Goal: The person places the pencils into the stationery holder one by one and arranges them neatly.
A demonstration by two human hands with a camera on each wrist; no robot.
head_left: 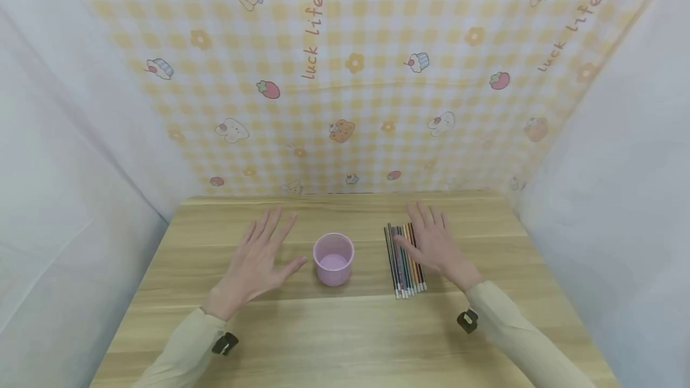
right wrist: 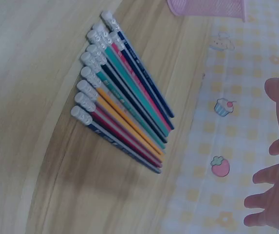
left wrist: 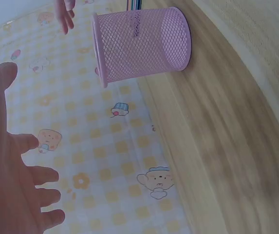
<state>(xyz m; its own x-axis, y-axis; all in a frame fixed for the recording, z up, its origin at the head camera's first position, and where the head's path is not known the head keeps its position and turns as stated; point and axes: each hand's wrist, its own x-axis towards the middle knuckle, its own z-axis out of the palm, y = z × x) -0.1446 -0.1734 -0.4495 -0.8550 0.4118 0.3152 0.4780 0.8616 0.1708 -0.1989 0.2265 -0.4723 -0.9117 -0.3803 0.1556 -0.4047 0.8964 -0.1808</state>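
A pink mesh pencil cup (head_left: 333, 263) stands upright on the table between the hands; no contents show inside it. Left of the cup, the left hand (head_left: 254, 262) is held with fingers spread, its thumb pointing toward the cup. The right hand (head_left: 435, 245), fingers also spread, overlaps the row of pencils (head_left: 401, 268) in the head view. Several pencils (right wrist: 124, 92) in dark blue, teal, pink, yellow and dark red lie side by side, white erasers toward the person. Neither hand holds anything.
The wooden table (head_left: 345, 340) meets a yellow checked cloth (head_left: 345, 106) printed with cartoon figures at its back edge. White fabric (head_left: 59, 196) hangs at the left, and another white sheet (head_left: 620, 196) hangs at the right. Each wrist wears a small dark device (head_left: 225, 343).
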